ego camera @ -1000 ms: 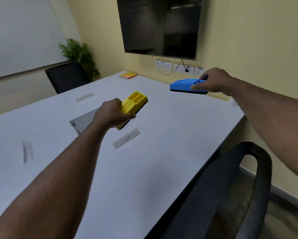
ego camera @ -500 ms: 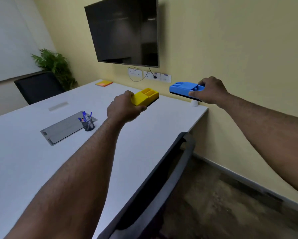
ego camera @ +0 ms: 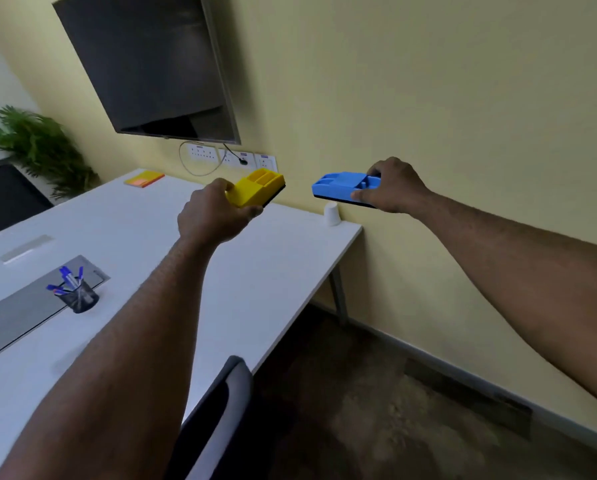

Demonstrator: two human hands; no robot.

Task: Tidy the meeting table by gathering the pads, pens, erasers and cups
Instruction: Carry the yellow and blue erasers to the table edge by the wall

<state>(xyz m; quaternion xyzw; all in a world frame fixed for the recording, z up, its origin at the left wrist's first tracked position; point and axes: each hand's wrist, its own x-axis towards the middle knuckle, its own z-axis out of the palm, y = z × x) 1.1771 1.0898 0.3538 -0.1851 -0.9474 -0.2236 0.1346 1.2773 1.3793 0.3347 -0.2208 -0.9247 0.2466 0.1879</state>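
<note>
My left hand (ego camera: 217, 216) grips yellow plastic felt-backed eraser (ego camera: 257, 188), right hand (ego camera: 392, 190) grips blue plastic eraser (ego camera: 342, 187), both above tabletop (ego camera: 255, 271) far corner. Risk: clipping upturned white paper cup (ego camera: 332, 214) off edge.

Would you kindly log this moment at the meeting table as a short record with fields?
left hand: left hand closed in a grip on the yellow eraser
right hand: right hand closed in a grip on the blue eraser
cup: white cup upside down near the table corner
pens: blue pens in a black holder
pad: orange sticky pad at the far edge
</note>
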